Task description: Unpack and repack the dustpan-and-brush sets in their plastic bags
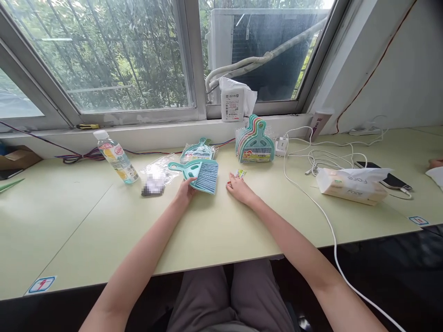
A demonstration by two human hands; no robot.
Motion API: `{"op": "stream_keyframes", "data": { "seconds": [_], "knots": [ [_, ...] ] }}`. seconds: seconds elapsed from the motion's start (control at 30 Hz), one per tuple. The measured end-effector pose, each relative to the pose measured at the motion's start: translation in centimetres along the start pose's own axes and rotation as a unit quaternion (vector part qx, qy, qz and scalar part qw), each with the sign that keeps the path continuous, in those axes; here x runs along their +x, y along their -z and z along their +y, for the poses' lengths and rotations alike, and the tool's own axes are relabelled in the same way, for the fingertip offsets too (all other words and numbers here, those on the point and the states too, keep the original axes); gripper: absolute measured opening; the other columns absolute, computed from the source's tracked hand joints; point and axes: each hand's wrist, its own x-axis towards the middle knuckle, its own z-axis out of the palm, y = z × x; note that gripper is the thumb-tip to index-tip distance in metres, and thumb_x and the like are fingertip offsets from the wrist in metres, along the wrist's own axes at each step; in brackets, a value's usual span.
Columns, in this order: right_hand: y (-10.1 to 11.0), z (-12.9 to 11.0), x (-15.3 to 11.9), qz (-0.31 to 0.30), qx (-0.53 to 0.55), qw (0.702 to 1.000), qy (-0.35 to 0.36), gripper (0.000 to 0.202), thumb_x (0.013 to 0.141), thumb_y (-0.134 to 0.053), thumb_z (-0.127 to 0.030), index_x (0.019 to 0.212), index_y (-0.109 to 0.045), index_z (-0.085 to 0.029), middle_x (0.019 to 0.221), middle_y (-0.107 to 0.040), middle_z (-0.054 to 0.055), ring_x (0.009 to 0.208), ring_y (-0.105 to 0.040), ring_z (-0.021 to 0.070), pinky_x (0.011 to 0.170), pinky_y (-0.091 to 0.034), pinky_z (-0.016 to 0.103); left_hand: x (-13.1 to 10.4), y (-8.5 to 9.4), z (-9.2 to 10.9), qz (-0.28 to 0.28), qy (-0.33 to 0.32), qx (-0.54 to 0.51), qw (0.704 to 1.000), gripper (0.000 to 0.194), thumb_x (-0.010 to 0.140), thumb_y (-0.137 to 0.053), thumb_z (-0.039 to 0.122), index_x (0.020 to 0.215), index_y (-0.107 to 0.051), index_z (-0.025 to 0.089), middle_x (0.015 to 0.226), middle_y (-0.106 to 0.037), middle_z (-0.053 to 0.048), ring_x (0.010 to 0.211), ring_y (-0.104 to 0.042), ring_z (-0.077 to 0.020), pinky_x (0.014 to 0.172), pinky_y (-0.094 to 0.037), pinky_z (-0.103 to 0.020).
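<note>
My left hand (186, 190) grips a teal dustpan (187, 171) with a small brush (207, 177) nested in it, its grey-blue bristles facing up. On the tabletop, my right hand (240, 188) has its fingers closed over a small colourful paper label (241, 173); green and yellow show above the fingers and a bit of red at their left, the rest being covered. Behind my left hand lies another teal dustpan set (197, 150) in clear wrap. Beyond my right hand stands a stack of dustpan sets (256, 140) in teal and pink, the front one bearing a printed label.
A drink bottle (116, 157) leans at the left beside crumpled clear plastic (162, 166) and a blurred dark item (152, 185). To the right are a tissue pack (352, 185), a phone (384, 176) and looping white cables (325, 157). Someone's hand (435, 163) shows at the right edge.
</note>
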Motion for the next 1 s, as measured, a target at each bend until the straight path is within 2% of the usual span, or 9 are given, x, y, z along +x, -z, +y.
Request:
{"op": "stream_keyframes", "data": {
  "seconds": [0.2, 0.33, 0.4, 0.57, 0.67, 0.73, 0.83, 0.93, 1.0],
  "knots": [
    [1.2, -1.4, -0.5, 0.027, 0.057, 0.998, 0.0, 0.038, 0.093, -0.041, -0.019, 0.122, -0.065, -0.018, 0.123, -0.067, 0.011, 0.114, -0.062, 0.0242, 0.099, -0.045, 0.036, 0.5, 0.2, -0.4, -0.011, 0.003, 0.058, 0.998, 0.036, 0.063, -0.073, 0.008, 0.096, -0.06, 0.018, 0.09, -0.068, -0.001, 0.072, -0.065, -0.0108, 0.062, -0.057, -0.021],
    [2.2, -0.7, -0.1, 0.057, 0.16, 0.984, -0.047, 0.04, 0.099, -0.034, -0.028, 0.126, -0.063, -0.021, 0.12, -0.068, 0.008, 0.116, -0.062, 0.0207, 0.1, -0.046, 0.034, 0.3, 0.1, -0.3, -0.018, 0.013, 0.081, 0.996, 0.037, 0.063, -0.074, 0.008, 0.096, -0.06, 0.018, 0.089, -0.068, -0.001, 0.071, -0.065, -0.011, 0.06, -0.056, -0.02],
    [2.5, -0.3, 0.0, 0.046, 0.192, 0.979, -0.051, 0.043, 0.1, -0.032, -0.031, 0.134, -0.056, -0.02, 0.131, -0.062, 0.008, 0.125, -0.056, 0.0195, 0.106, -0.042, 0.034, 0.3, 0.1, -0.2, -0.022, 0.016, 0.083, 0.996, 0.038, 0.063, -0.074, 0.009, 0.097, -0.06, 0.017, 0.09, -0.068, -0.002, 0.071, -0.066, -0.0111, 0.061, -0.057, -0.021],
    [2.4, 0.8, -0.1, -0.034, 0.097, 0.995, -0.003, 0.066, 0.084, -0.065, -0.038, 0.143, -0.045, -0.016, 0.157, -0.026, 0.016, 0.148, -0.02, 0.0271, 0.117, -0.026, 0.042, 0.4, 0.2, -0.3, -0.031, 0.02, 0.082, 0.996, 0.039, 0.064, -0.074, 0.009, 0.099, -0.059, 0.017, 0.092, -0.067, -0.002, 0.073, -0.066, -0.0113, 0.063, -0.057, -0.021],
    [2.5, 0.7, -0.3, -0.046, 0.067, 0.997, 0.018, 0.037, 0.087, -0.061, -0.033, 0.122, -0.066, -0.023, 0.145, -0.049, 0.01, 0.135, -0.046, 0.0268, 0.109, -0.038, 0.039, 0.3, 0.2, -0.2, -0.027, 0.024, 0.088, 0.995, 0.039, 0.065, -0.073, 0.009, 0.099, -0.058, 0.018, 0.093, -0.067, -0.002, 0.075, -0.066, -0.0124, 0.064, -0.058, -0.023],
    [3.0, 0.2, -0.4, -0.01, 0.077, 0.997, 0.012, 0.025, 0.087, -0.059, -0.028, 0.108, -0.073, -0.027, 0.124, -0.067, 0.005, 0.112, -0.063, 0.0254, 0.096, -0.047, 0.036, 0.0, 0.1, 0.0, -0.03, 0.025, 0.097, 0.995, 0.04, 0.065, -0.073, 0.01, 0.101, -0.058, 0.019, 0.095, -0.068, -0.003, 0.078, -0.067, -0.0137, 0.067, -0.058, -0.024],
    [4.2, -0.5, -0.8, 0.119, 0.149, 0.982, -0.006, 0.024, 0.086, -0.058, -0.032, 0.104, -0.073, -0.025, 0.101, -0.074, 0.005, 0.089, -0.068, 0.0242, 0.082, -0.051, 0.034, -0.7, 0.0, 0.2, -0.042, 0.028, 0.107, 0.993, 0.042, 0.065, -0.075, 0.013, 0.103, -0.058, 0.019, 0.097, -0.068, -0.004, 0.083, -0.068, -0.0158, 0.072, -0.058, -0.026],
    [4.7, -0.5, -1.1, 0.29, 0.261, 0.92, -0.036, 0.042, 0.092, -0.047, -0.047, 0.117, -0.067, -0.019, 0.1, -0.073, 0.008, 0.087, -0.067, 0.0225, 0.078, -0.052, 0.033, -1.2, -0.2, -0.3, -0.063, 0.033, 0.103, 0.992, 0.044, 0.066, -0.076, 0.014, 0.105, -0.057, 0.019, 0.098, -0.069, -0.004, 0.085, -0.068, -0.0163, 0.075, -0.059, -0.028],
    [4.1, -0.6, -1.3, 0.312, 0.327, 0.891, -0.041, 0.054, 0.094, -0.037, -0.054, 0.13, -0.058, -0.019, 0.106, -0.072, 0.009, 0.094, -0.067, 0.0217, 0.081, -0.051, 0.032, -1.3, -0.4, -1.0, -0.087, 0.032, 0.102, 0.991, 0.047, 0.066, -0.077, 0.015, 0.108, -0.057, 0.02, 0.099, -0.069, -0.004, 0.086, -0.068, -0.016, 0.076, -0.058, -0.028]
  ]
}}
